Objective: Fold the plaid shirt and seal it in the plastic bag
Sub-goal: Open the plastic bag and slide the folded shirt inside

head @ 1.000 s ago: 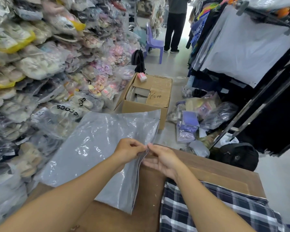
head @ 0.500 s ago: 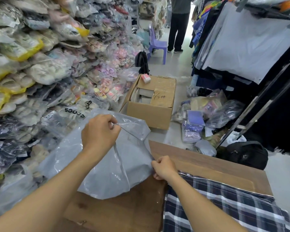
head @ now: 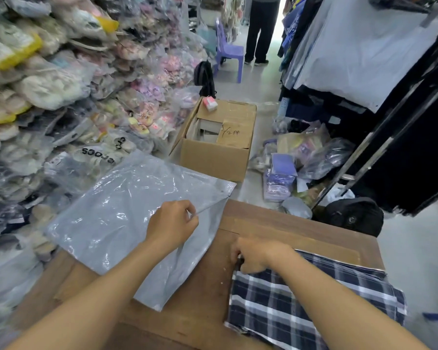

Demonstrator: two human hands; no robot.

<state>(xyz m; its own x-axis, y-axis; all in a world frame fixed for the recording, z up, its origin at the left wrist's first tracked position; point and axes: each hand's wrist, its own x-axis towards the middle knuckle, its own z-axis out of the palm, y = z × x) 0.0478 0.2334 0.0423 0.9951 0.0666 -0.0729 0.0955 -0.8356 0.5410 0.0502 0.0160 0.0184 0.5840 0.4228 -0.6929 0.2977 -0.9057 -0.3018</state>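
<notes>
Light: bright, even, strongest from the aisle far beyond both hands
Glare: white sheen on plastic bag (head: 127,213)
Edges: bent, smeared left

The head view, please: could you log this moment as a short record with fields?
bag: grey plastic bag lying partly on the table, mouth toward the shirt
shirt: folded plaid shirt on the table, outside the bag
left hand: pinching up the bag's top layer
right hand: gripping the shirt's near corner
stage: not yet bagged

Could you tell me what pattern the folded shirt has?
The shirt is navy plaid with white stripes, seen in the head view.
</notes>
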